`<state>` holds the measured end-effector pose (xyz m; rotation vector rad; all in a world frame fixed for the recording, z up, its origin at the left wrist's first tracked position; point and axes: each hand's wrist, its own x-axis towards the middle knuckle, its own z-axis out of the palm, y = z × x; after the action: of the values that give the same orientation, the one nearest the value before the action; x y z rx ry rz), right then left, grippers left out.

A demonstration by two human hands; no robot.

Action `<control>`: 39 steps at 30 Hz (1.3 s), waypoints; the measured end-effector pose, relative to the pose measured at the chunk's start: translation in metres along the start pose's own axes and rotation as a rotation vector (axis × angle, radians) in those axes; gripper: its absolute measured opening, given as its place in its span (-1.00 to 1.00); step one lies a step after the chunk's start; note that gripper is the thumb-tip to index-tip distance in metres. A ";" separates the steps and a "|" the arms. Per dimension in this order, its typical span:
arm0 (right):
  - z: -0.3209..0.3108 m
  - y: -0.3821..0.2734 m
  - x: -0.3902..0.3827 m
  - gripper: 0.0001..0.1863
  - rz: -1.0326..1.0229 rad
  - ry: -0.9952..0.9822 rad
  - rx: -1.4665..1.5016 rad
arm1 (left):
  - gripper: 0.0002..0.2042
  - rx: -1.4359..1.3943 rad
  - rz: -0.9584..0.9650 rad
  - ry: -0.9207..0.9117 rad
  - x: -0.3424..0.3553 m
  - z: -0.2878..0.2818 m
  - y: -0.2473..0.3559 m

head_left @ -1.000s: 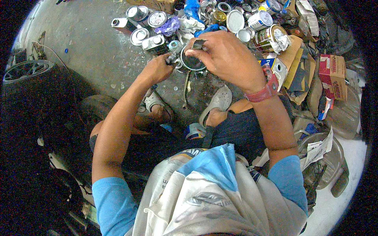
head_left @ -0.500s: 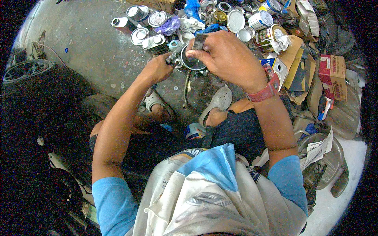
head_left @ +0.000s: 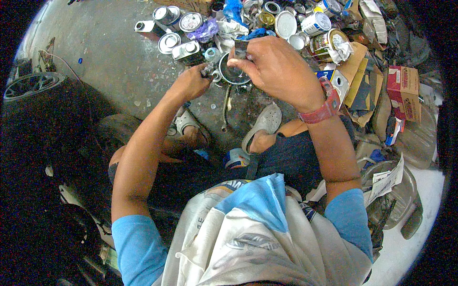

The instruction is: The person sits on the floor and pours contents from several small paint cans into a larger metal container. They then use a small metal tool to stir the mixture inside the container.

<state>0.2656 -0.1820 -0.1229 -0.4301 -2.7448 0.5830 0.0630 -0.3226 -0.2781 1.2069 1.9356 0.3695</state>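
My left hand (head_left: pixel 191 82) is closed around a small metal tool (head_left: pixel 208 73) with knobs, which looks like a spray gun; the fingers hide most of it. Right beside it is a round cup (head_left: pixel 228 76) with a pale rim and dark inside. Over the cup, my right hand (head_left: pixel 279 69) pinches a dark grey, flat-sided rectangular piece (head_left: pixel 241 47) between thumb and fingers. A thin pale streak shows in the cup below it. From under the cup a thin hose or tube (head_left: pixel 225 110) runs toward my feet, ending in a metal fitting.
Paint cans (head_left: pixel 191 22) and a rectangular tin (head_left: pixel 187 51) stand beyond my hands. More cans (head_left: pixel 316 24), rags and a purple cloth (head_left: pixel 203 31) crowd the far right. Cardboard (head_left: pixel 358 86) and a red-brown box (head_left: pixel 403 93) lie at right. A wheel (head_left: pixel 36 88) is at left.
My right hand has shifted very slightly left with the dark piece. A thin pale streak now shows in the cup. My left hand holds its place.
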 end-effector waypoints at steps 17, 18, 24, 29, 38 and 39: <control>0.003 0.001 0.001 -0.61 0.012 -0.010 0.024 | -0.44 -0.018 0.010 -0.008 0.006 0.001 -0.006; 0.001 0.001 0.001 -0.63 0.021 -0.065 -0.014 | -0.44 -0.007 0.003 0.000 0.006 0.002 -0.007; 0.000 -0.001 0.002 -0.69 0.055 -0.111 0.013 | -0.42 0.007 -0.001 -0.002 0.007 0.002 -0.008; -0.001 -0.001 0.000 -0.68 0.040 -0.049 -0.014 | -0.42 -0.009 -0.019 -0.027 0.006 0.000 -0.006; 0.004 -0.002 0.000 -0.68 -0.006 -0.010 0.053 | -0.45 -0.046 -0.016 -0.024 0.002 -0.001 -0.002; 0.003 -0.002 0.000 -0.70 0.012 -0.052 -0.005 | -0.46 -0.043 -0.014 -0.025 0.001 -0.002 -0.001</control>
<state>0.2645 -0.1846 -0.1243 -0.4386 -2.7957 0.5979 0.0604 -0.3219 -0.2784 1.1645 1.9044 0.3846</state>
